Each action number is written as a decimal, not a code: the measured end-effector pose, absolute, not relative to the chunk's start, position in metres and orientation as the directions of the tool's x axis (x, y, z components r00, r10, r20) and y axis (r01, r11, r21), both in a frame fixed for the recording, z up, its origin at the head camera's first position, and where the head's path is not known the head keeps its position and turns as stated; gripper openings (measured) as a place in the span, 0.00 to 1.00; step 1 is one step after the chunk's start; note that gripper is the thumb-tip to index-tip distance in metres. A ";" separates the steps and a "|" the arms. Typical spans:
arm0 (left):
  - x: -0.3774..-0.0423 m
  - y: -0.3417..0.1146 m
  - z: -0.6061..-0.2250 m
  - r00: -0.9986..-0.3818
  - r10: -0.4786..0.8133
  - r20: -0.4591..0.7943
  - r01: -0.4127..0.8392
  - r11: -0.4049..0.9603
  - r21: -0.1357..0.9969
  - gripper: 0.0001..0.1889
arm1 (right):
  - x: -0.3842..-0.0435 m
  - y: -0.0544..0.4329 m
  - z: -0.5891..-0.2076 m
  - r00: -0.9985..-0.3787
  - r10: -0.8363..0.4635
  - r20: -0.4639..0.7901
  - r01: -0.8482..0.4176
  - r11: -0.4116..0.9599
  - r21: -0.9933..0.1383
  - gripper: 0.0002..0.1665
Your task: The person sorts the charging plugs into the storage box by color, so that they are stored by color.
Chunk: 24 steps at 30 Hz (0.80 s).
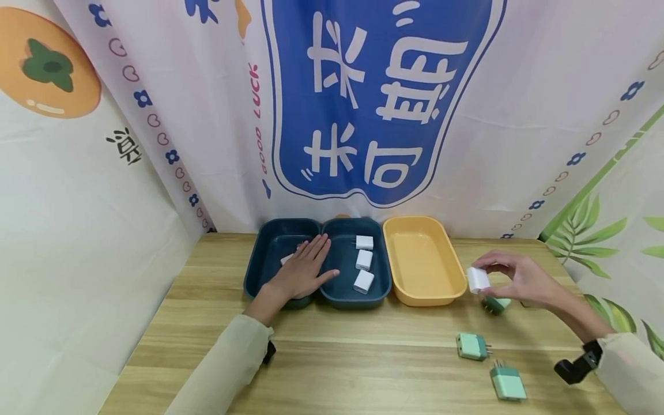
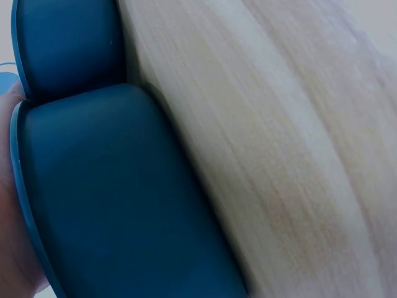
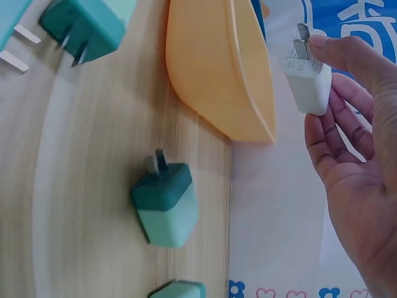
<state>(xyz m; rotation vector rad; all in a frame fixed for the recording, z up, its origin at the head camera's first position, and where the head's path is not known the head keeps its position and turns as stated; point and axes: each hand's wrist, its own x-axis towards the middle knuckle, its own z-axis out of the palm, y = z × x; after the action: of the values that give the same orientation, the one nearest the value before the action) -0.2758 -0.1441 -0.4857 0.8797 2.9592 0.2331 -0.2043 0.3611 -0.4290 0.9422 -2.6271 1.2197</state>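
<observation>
My right hand (image 1: 519, 278) pinches a white charger plug (image 1: 478, 280) between thumb and fingers, just right of the yellow tray. In the right wrist view, this white charger plug (image 3: 309, 81) shows its two metal prongs near the thumb. My left hand (image 1: 302, 270) lies with straight fingers across the left dark blue tray (image 1: 267, 230), its thumb stretched over the second dark blue tray (image 1: 381, 294). A white charger (image 1: 285, 260) in the left tray is partly hidden by that hand. In the second tray lie three white chargers (image 1: 363, 260).
The yellow tray (image 1: 422, 300) stands right of the blue ones, with nothing inside. Several two-tone green chargers (image 1: 471, 347) lie on the wooden table (image 1: 363, 369) at the right, one (image 1: 496, 305) under my right hand. A printed curtain (image 1: 233, 173) hangs behind the trays.
</observation>
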 end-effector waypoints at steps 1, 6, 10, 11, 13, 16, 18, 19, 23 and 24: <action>-0.276 -0.144 -0.486 -0.837 0.547 0.001 0.541 0.827 0.154 0.48 | -0.206 0.359 -0.428 -0.805 -0.494 0.330 -0.570 0.487 -0.661 0.29; -0.277 -0.144 -0.488 -0.836 0.549 0.001 0.543 0.826 0.153 0.48 | -0.212 0.347 -0.426 -0.817 -0.480 0.321 -0.552 0.486 -0.678 0.28; -0.275 -0.143 -0.486 -0.839 0.544 -0.006 0.537 0.830 0.153 0.48 | -0.219 0.339 -0.426 -0.826 -0.472 0.308 -0.538 0.499 -0.679 0.27; -0.275 -0.143 -0.485 -0.840 0.543 -0.009 0.535 0.831 0.154 0.48 | -0.220 0.337 -0.425 -0.830 -0.470 0.301 -0.531 0.500 -0.684 0.27; -0.275 -0.143 -0.485 -0.840 0.542 -0.008 0.535 0.831 0.152 0.47 | -0.224 0.332 -0.425 -0.837 -0.466 0.287 -0.520 0.513 -0.683 0.27; -0.275 -0.142 -0.484 -0.841 0.541 -0.008 0.534 0.832 0.152 0.47 | -0.228 0.326 -0.424 -0.846 -0.462 0.267 -0.505 0.529 -0.682 0.27; -0.275 -0.142 -0.484 -0.840 0.542 -0.006 0.535 0.831 0.152 0.48 | -0.231 0.321 -0.424 -0.847 -0.463 0.261 -0.501 0.530 -0.684 0.26; -0.275 -0.142 -0.484 -0.840 0.543 -0.005 0.536 0.830 0.156 0.47 | -0.233 0.319 -0.424 -0.847 -0.466 0.256 -0.499 0.528 -0.687 0.26; -0.277 -0.143 -0.486 -0.838 0.546 -0.010 0.539 0.829 0.152 0.48 | -0.237 0.310 -0.424 -0.839 -0.486 0.246 -0.499 0.505 -0.704 0.25; -0.277 -0.143 -0.487 -0.838 0.546 -0.010 0.538 0.829 0.152 0.48 | -0.238 0.307 -0.424 -0.837 -0.491 0.240 -0.498 0.504 -0.706 0.25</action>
<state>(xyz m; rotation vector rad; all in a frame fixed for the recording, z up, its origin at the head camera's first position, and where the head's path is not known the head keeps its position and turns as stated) -0.2772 -0.1430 -0.4867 0.8763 2.9535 0.2214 -0.2384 0.3073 -0.4237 0.8938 -2.7167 1.2793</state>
